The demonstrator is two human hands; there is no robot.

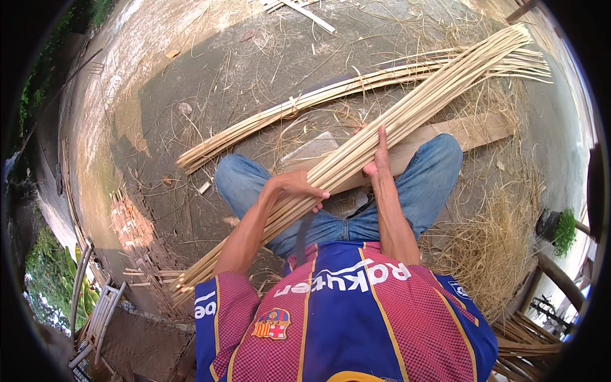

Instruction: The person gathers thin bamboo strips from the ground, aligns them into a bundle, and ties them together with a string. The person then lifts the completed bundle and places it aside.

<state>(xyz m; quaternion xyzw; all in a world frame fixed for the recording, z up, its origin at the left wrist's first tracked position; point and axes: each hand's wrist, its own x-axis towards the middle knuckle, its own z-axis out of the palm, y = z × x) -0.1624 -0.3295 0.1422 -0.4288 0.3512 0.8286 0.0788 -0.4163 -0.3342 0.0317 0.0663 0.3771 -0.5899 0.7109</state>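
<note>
A long bundle of pale split-bamboo strips (414, 114) lies slantwise across my lap, from the lower left to the upper right. My left hand (298, 186) is wrapped round its lower middle, thumb on top. Farther up the bundle, my right hand (380, 158) grips it from the right side, with part of the fingers hidden underneath. Below the left hand hangs a dark flat strip (304, 234), whose kind I cannot make out. A second bundle of bamboo strips (254, 125), tied in places, rests on the ground beyond my knees.
Under the held bundle, a wooden plank (484, 132) runs across by my knees, near a flat grey block (312, 148). A heap of thin shavings (490, 245) lies at the right. Loose white slats (309, 15) are at the far edge, and a bamboo frame (102, 321) stands lower left.
</note>
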